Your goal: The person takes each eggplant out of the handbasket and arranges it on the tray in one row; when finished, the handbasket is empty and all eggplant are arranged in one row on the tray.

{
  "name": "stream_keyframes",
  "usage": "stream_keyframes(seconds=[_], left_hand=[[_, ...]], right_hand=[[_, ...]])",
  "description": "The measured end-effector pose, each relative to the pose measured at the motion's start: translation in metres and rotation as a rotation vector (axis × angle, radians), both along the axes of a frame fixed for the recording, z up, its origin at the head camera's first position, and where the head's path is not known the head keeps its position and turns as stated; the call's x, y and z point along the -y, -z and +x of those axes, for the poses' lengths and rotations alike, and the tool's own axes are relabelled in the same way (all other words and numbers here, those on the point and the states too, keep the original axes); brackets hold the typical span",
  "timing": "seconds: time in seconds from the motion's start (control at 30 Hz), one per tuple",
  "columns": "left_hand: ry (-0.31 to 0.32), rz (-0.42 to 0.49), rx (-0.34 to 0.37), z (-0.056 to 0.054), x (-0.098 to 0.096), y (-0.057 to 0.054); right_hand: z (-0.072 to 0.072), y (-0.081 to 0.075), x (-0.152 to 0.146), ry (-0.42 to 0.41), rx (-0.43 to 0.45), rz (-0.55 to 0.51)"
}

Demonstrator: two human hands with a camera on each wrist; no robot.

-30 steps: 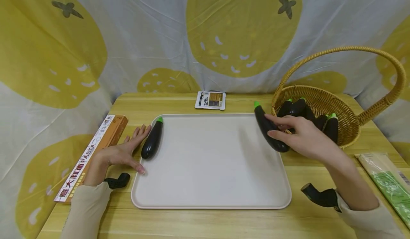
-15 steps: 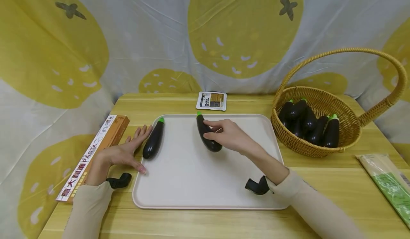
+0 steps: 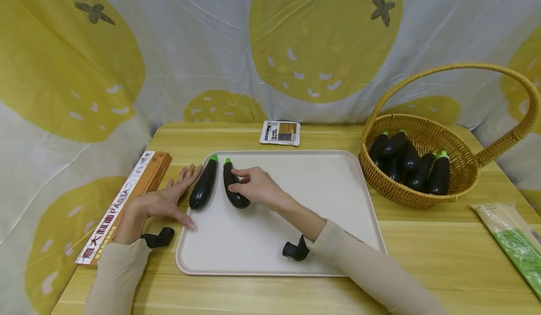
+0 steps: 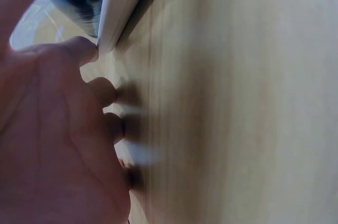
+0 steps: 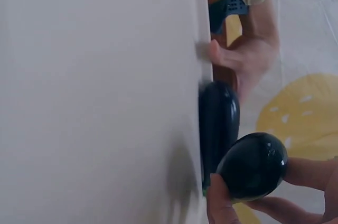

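Note:
My right hand (image 3: pixel 258 187) pinches a dark eggplant (image 3: pixel 232 185) with a green stem end over the left part of the white tray (image 3: pixel 296 230). In the right wrist view the held eggplant (image 5: pixel 253 167) shows its rounded end between thumb and fingers. A second eggplant (image 3: pixel 204 183) lies along the tray's left edge, just left of the held one. Beside that edge my left hand (image 3: pixel 165 202) is spread, its thumb at the tray rim. The left wrist view shows the left hand's palm (image 4: pixel 58 134), with fingertips down at the wooden table (image 4: pixel 237 102).
A wicker basket (image 3: pixel 422 201) with a tall handle stands at the right, holding several eggplants (image 3: pixel 407 157). A pasta box (image 3: pixel 122 207) lies left of the tray. Behind it is a small packet (image 3: pixel 280 133); a green and clear package (image 3: pixel 513 240) lies at the right edge.
My right hand has carried the eggplant from beside the basket leftward across the tray, close to the eggplant at the left edge. The left hand has stayed in place.

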State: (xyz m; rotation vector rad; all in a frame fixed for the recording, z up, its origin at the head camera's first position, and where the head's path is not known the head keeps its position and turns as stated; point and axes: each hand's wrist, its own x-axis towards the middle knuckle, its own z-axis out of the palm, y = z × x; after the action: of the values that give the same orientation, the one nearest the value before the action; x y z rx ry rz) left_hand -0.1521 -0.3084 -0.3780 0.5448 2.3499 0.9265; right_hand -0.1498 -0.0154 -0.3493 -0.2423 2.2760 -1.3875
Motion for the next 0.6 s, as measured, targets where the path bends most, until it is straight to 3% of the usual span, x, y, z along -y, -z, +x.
stream_keyframes(seconds=[0.23, 0.6], left_hand=[[-0.006, -0.002, 0.011, 0.000, 0.000, -0.001], [-0.009, 0.004, 0.010, 0.000, 0.000, 0.001]], right_hand=[[0.001, 0.011, 0.026, 0.013, -0.035, 0.012], [-0.001, 0.014, 0.035, 0.042, -0.107, 0.043]])
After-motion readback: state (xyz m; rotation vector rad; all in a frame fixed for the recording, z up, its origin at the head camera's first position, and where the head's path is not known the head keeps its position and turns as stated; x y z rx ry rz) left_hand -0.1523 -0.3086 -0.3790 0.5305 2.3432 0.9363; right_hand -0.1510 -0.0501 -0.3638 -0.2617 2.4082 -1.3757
